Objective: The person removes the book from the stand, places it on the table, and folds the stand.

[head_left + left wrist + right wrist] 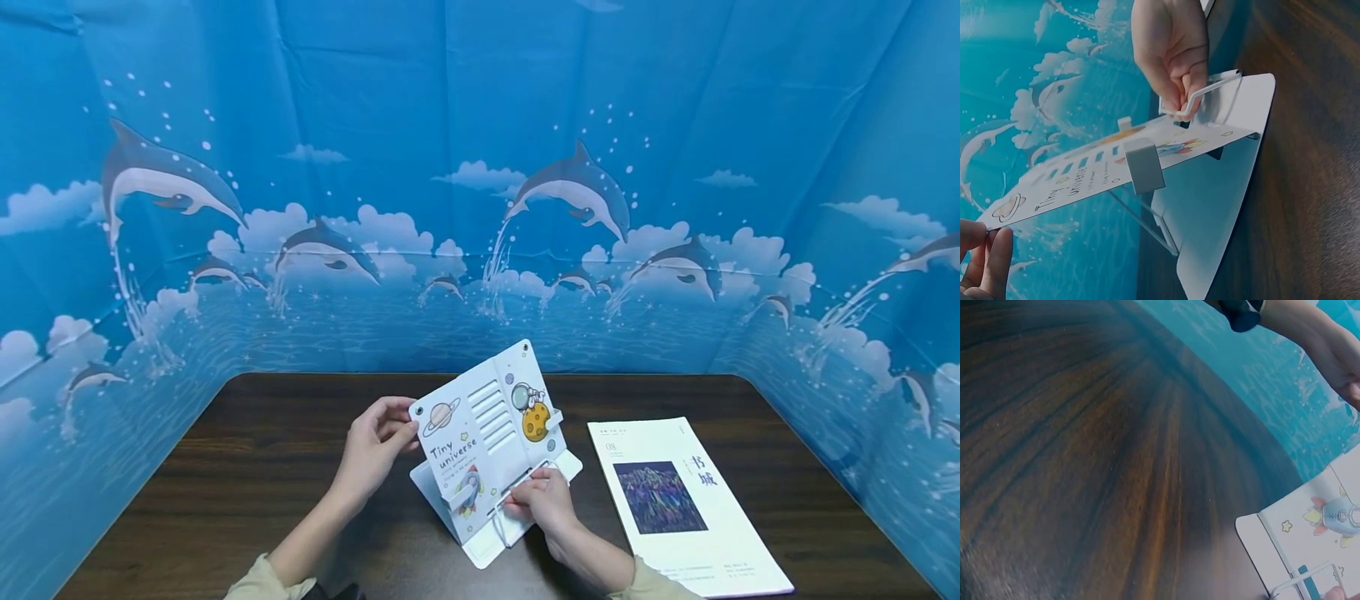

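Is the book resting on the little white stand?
No, the book lies flat on the table, to the right of the white stand.

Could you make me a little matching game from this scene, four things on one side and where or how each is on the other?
Things:
1. Left hand
2. Right hand
3. Book
4. Backdrop

Descriptions:
A. Lies flat on the table
B. Blue, with dolphins
C. Pinches a top corner of the stand
D. Holds a white wire

Pairs: 1-C, 2-D, 3-A, 4-B
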